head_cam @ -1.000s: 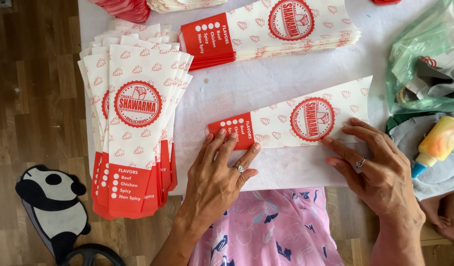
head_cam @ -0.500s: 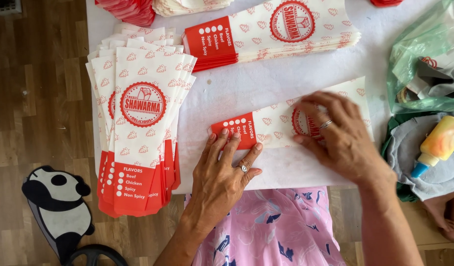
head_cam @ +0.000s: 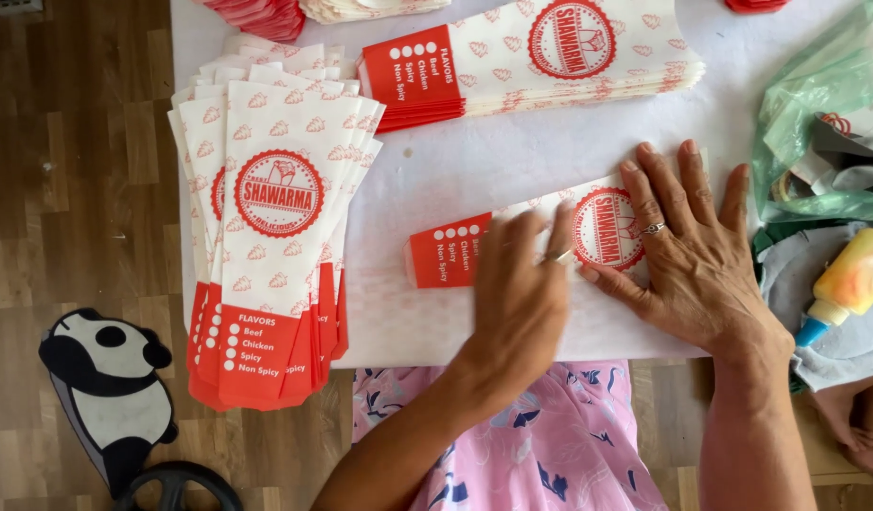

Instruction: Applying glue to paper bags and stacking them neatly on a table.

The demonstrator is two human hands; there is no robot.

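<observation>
Grip: both hands lie flat and open on one paper sleeve, pressing it to the table; neither is closed around anything.
Left hand (head_cam: 517,293): palm down, blurred, fingers spread over the middle of the sleeve, a ring on one finger; it covers the stretch between the red end and the round red emblem.
Right hand (head_cam: 687,251): palm down, fingers splayed toward the far edge, a ring on one finger; it rests on the sleeve's right part, just beside the emblem, thumb touching the near edge of the paper.
Paper sleeve (head_cam: 446,255): white with small red marks, a red band at its left end, lying slightly tilted near the middle of the table, toward the near edge.
Table (head_cam: 474,161): white top, wooden floor to its left.
Fanned stack of sleeves (head_cam: 275,227): at the left edge, red ends pointing over the near edge.
Second stack (head_cam: 521,57): along the far edge, lying crosswise, well apart from the hands.
Glue bottle (head_cam: 845,284): yellow-orange with a blue tip, lying on grey cloth (head_cam: 834,341) at the right edge.
Green plastic bag (head_cam: 815,142): at the far right corner.
Panda-shaped item (head_cam: 105,378): on the floor, near left.
</observation>
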